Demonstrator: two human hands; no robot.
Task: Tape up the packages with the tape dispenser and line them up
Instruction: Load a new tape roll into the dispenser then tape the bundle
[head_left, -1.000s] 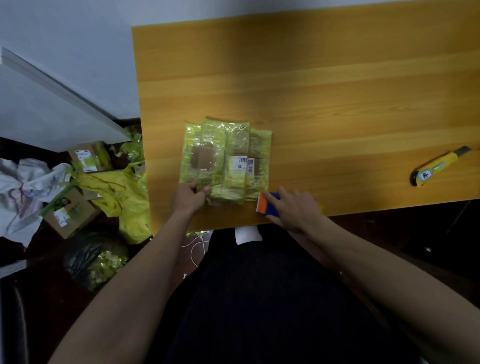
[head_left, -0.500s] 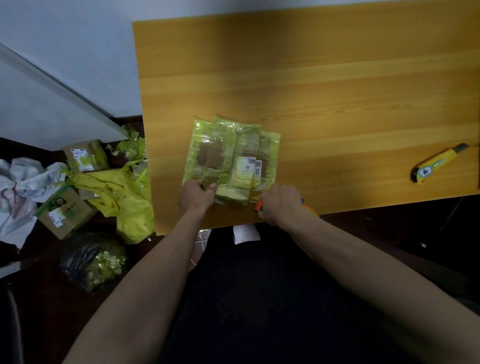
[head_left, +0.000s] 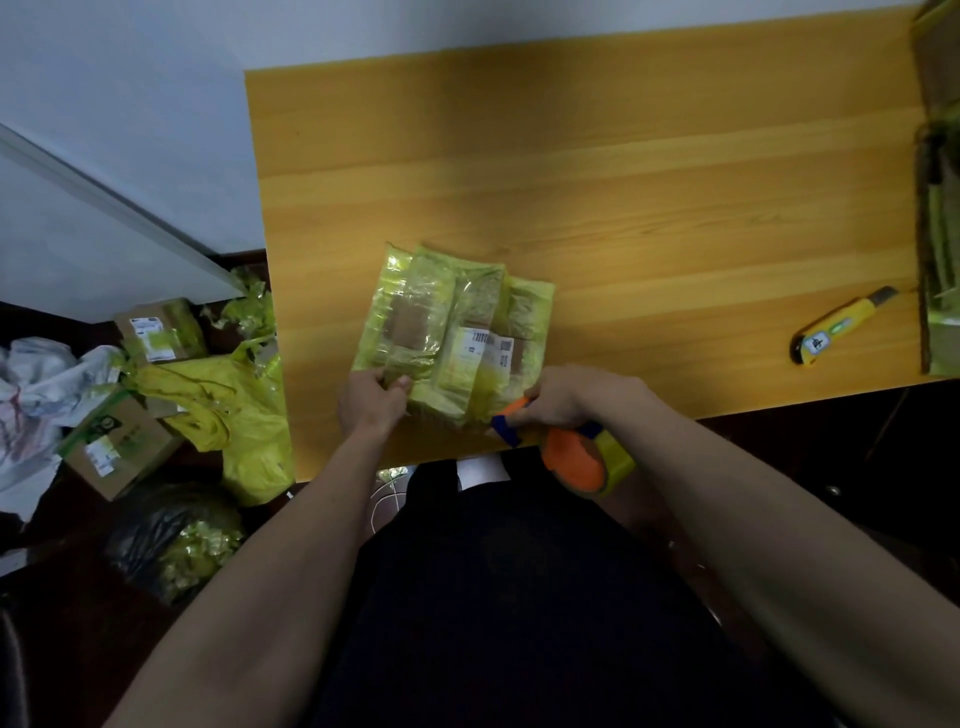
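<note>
A cardboard package (head_left: 452, 332) wrapped in yellow-green tape lies near the front edge of the wooden table (head_left: 623, 182), a white label on its right side. My left hand (head_left: 371, 397) grips the package's near left corner, thumb on top. My right hand (head_left: 563, 395) holds the tape dispenser (head_left: 566, 449), orange and blue with a roll of yellow tape, at the package's near right corner. The dispenser's roll hangs out over the table's front edge.
A yellow utility knife (head_left: 841, 326) lies at the right of the table, beside a green-taped package (head_left: 940, 208) at the frame's right edge. On the floor at left sit cardboard boxes (head_left: 119, 447), a yellow bag (head_left: 234, 410) and a black bag of tape scraps (head_left: 171, 540).
My right hand has lifted the tape dispenser off the table and turned it, so the orange roll now shows below my wrist. My left hand stays on the package's near left corner.
</note>
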